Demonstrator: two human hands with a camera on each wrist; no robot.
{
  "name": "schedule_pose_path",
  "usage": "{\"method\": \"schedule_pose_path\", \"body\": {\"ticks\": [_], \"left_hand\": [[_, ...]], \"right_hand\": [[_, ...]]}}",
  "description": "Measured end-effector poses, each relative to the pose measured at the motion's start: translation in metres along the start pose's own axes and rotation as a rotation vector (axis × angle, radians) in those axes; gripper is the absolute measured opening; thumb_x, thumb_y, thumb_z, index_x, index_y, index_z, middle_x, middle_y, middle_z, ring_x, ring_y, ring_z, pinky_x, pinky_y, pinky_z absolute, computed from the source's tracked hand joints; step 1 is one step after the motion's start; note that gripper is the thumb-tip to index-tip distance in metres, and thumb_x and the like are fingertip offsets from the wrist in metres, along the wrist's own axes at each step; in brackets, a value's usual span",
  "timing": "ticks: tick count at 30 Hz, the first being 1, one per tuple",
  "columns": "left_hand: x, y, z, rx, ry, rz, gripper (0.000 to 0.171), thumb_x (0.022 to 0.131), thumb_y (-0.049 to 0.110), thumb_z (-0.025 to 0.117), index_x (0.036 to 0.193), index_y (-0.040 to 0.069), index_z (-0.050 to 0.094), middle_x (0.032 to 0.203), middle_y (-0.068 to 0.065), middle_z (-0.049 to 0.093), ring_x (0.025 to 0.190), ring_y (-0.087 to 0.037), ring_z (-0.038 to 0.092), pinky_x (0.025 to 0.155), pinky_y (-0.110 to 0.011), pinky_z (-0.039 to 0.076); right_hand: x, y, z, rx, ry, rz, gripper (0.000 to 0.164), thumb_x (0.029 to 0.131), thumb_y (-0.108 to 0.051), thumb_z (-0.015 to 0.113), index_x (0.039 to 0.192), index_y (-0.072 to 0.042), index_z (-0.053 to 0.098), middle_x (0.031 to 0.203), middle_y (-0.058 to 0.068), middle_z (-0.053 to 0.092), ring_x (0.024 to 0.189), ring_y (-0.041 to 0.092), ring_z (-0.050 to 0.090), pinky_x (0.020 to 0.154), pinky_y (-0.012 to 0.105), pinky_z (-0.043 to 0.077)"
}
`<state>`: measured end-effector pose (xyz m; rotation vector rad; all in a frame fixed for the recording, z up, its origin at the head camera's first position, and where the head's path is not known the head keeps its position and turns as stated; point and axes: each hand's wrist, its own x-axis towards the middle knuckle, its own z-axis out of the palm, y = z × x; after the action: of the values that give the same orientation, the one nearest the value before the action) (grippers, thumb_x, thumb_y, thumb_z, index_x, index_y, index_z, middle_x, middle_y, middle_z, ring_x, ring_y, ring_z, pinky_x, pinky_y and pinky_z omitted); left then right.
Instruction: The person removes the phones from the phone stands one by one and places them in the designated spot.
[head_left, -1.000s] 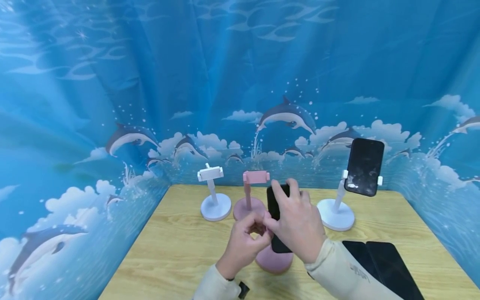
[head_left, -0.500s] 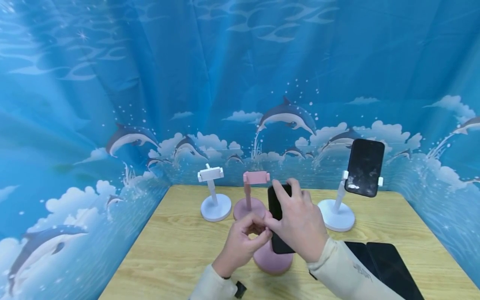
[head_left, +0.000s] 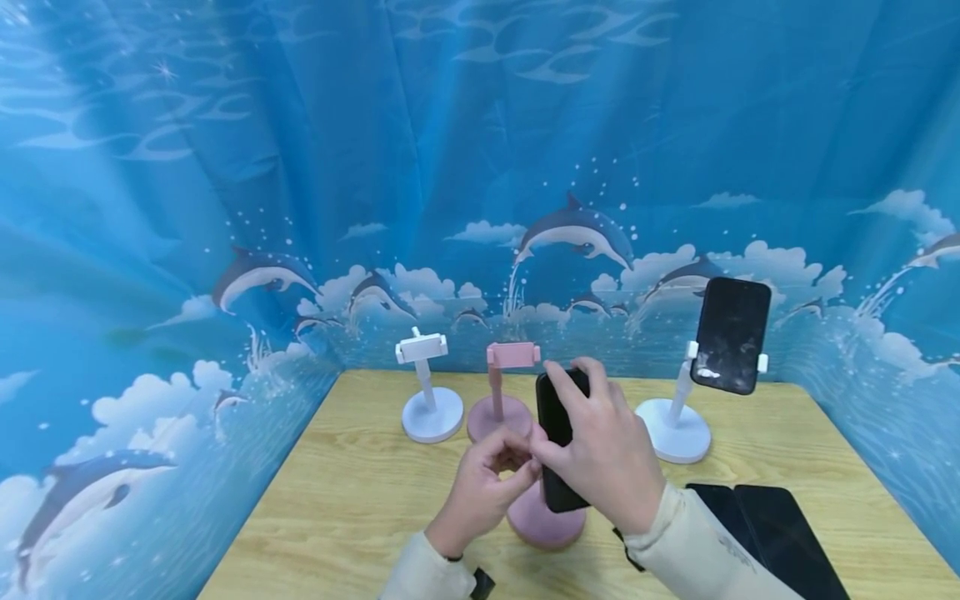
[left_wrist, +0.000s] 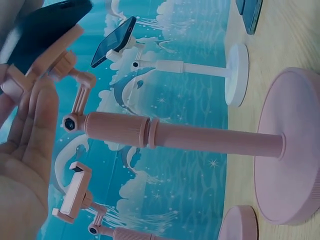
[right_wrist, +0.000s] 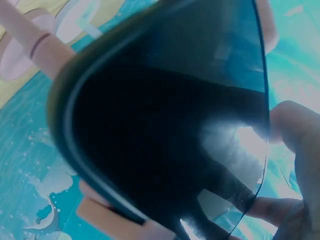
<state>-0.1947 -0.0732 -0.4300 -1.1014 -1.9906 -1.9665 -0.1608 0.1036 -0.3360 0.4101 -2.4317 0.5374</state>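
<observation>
A black smartphone [head_left: 554, 417] leans at the clamp [left_wrist: 56, 52] of a pink phone stand, whose round base [head_left: 547, 523] stands on the table. My right hand [head_left: 606, 446] grips the phone from its right side, fingers near the top edge and thumb at the left. With curled fingers, my left hand [head_left: 483, 487] holds the clamp at the phone's left edge. In the left wrist view the stand's pink stem [left_wrist: 215, 140] rises beside that hand. Dark phone glass [right_wrist: 150, 130] fills most of the right wrist view, so whether the clamp encloses both edges is hidden.
Behind stand a white phone stand [head_left: 431, 414] and another pink one [head_left: 513, 355], both without phones. At the right, a white stand [head_left: 675, 432] carries a black phone [head_left: 731, 333]. Two dark phones [head_left: 783, 533] lie side by side on the wooden table [head_left: 337, 500].
My right hand and the phone have shifted slightly right and down. The left hand stays at the clamp, nearly in place.
</observation>
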Motion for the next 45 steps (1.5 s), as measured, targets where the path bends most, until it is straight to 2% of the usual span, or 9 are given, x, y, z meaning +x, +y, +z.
{"method": "schedule_pose_path", "body": {"ticks": [4,7,12,18,22,32,38,41,45], "left_hand": [[-0.001,0.006,0.004,0.078,0.033,-0.010,0.013,0.098,0.001,0.067,0.106,0.011,0.069,0.094,-0.007,0.070,0.083,-0.011,0.068,0.071,-0.034,0.063],[-0.001,0.014,0.006,0.157,0.046,-0.042,0.020,0.095,0.000,0.068,0.106,0.017,0.070,0.093,0.000,0.071,0.082,-0.011,0.069,0.071,-0.032,0.063],[-0.001,0.022,0.008,0.211,0.046,-0.064,0.018,0.098,0.007,0.069,0.108,0.022,0.070,0.096,0.004,0.072,0.084,-0.011,0.070,0.075,-0.031,0.063],[0.000,0.024,0.010,0.222,0.060,-0.077,0.015,0.100,0.011,0.069,0.108,0.023,0.071,0.097,0.006,0.073,0.084,-0.010,0.071,0.076,-0.029,0.063],[-0.001,0.023,0.012,0.228,0.080,-0.077,0.015,0.097,0.008,0.071,0.106,0.020,0.072,0.095,0.005,0.074,0.082,-0.010,0.071,0.074,-0.029,0.063],[-0.002,0.020,0.015,0.252,0.117,-0.048,0.012,0.096,0.008,0.073,0.102,0.018,0.073,0.091,0.005,0.075,0.079,-0.008,0.071,0.073,-0.029,0.063],[-0.001,0.021,0.016,0.252,0.124,-0.060,0.013,0.096,0.007,0.073,0.101,0.019,0.073,0.091,0.006,0.074,0.080,-0.009,0.071,0.074,-0.029,0.063],[0.001,0.022,0.016,0.248,0.123,-0.072,0.013,0.096,0.008,0.073,0.101,0.019,0.073,0.091,0.006,0.074,0.080,-0.009,0.071,0.074,-0.029,0.063],[0.002,0.022,0.016,0.257,0.121,-0.085,0.009,0.097,0.013,0.074,0.103,0.020,0.074,0.093,0.006,0.075,0.082,-0.010,0.072,0.075,-0.029,0.063]], "right_hand": [[-0.002,0.000,0.000,0.017,0.017,-0.016,0.066,0.083,-0.031,0.081,0.144,-0.014,0.059,0.133,0.023,0.052,0.090,0.034,0.062,0.048,0.034,0.053],[-0.002,0.000,-0.001,0.019,0.017,-0.020,0.067,0.083,-0.031,0.081,0.144,-0.014,0.059,0.134,0.024,0.052,0.090,0.034,0.062,0.047,0.034,0.053],[-0.003,-0.002,-0.002,0.029,0.000,-0.015,0.068,0.084,-0.029,0.080,0.147,-0.014,0.057,0.140,0.025,0.050,0.098,0.039,0.064,0.049,0.037,0.056],[-0.006,-0.004,-0.003,0.026,0.005,-0.025,0.068,0.085,-0.027,0.080,0.148,-0.014,0.057,0.146,0.026,0.048,0.114,0.049,0.061,0.061,0.051,0.062],[-0.008,-0.005,-0.002,0.021,0.021,-0.044,0.067,0.084,-0.026,0.080,0.147,-0.014,0.058,0.147,0.026,0.049,0.118,0.051,0.058,0.066,0.056,0.062],[-0.013,-0.003,-0.001,0.033,0.049,-0.068,0.069,0.083,-0.025,0.082,0.147,-0.015,0.058,0.148,0.023,0.050,0.122,0.048,0.057,0.069,0.055,0.063],[-0.014,-0.002,-0.002,0.059,0.053,-0.084,0.072,0.082,-0.025,0.083,0.148,-0.018,0.057,0.149,0.021,0.050,0.122,0.047,0.057,0.068,0.053,0.063],[-0.014,-0.002,-0.005,0.076,0.067,-0.117,0.073,0.081,-0.024,0.084,0.149,-0.019,0.057,0.150,0.020,0.049,0.122,0.045,0.058,0.067,0.050,0.064],[-0.009,-0.002,-0.016,0.080,0.143,-0.204,0.076,0.080,-0.021,0.083,0.150,-0.020,0.055,0.151,0.020,0.048,0.122,0.042,0.058,0.064,0.045,0.064]]}}
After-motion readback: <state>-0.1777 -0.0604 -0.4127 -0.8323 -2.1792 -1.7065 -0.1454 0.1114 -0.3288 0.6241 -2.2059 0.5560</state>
